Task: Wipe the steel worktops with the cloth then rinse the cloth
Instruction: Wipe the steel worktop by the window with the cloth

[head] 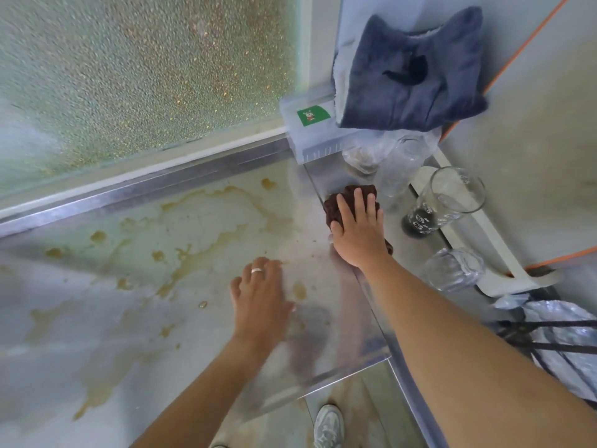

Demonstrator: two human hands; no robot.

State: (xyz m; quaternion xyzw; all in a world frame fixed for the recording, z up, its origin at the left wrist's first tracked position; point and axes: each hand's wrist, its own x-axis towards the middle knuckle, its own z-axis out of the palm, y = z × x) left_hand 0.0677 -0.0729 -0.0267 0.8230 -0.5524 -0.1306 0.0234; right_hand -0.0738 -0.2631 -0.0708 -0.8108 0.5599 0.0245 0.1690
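- Head view: right hand (357, 229) pressed flat, fingers spread, on the dark brown cloth (342, 205) at the steel worktop's (206, 318) 3 o'clock side.
- Left hand (260, 297) resting open on bare steel, holding nothing, at 7 o'clock from the cloth.
- Brown spill stains (206, 250) unwiped toward 9 o'clock.
- Printed tall glass (442, 202) just beside the cloth at 3 o'clock; clear tumbler (452, 270) at 5 o'clock.
- Risk: a wide rightward sweep likely to knock over either glass.
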